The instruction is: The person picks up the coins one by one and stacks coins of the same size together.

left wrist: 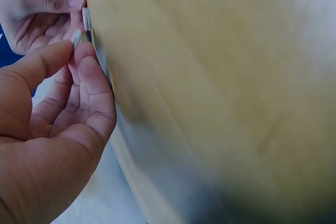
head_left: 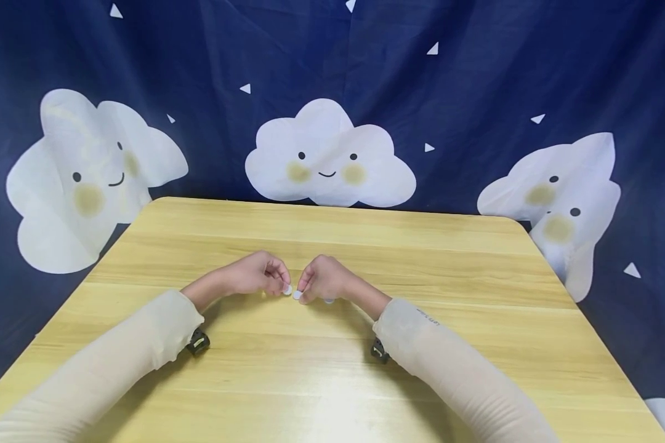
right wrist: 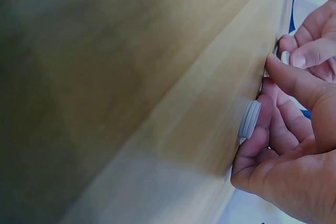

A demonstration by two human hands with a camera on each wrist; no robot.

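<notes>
My left hand pinches a small white disc between thumb and fingertip, low over the wooden table. Facing it, my right hand holds another white disc at its fingertips, close to the tabletop. The two discs are a small gap apart in the head view. Beside the curled lower fingers of the right hand, a short stack of white discs rests on the table; the head view shows just its edge past that hand. In the right wrist view my own fingers hide the right hand's disc.
The light wooden table stretches out on all sides of the hands, its far edge near a dark blue curtain printed with smiling clouds. Each forearm wears a cream sleeve, with a black wrist device below the left cuff.
</notes>
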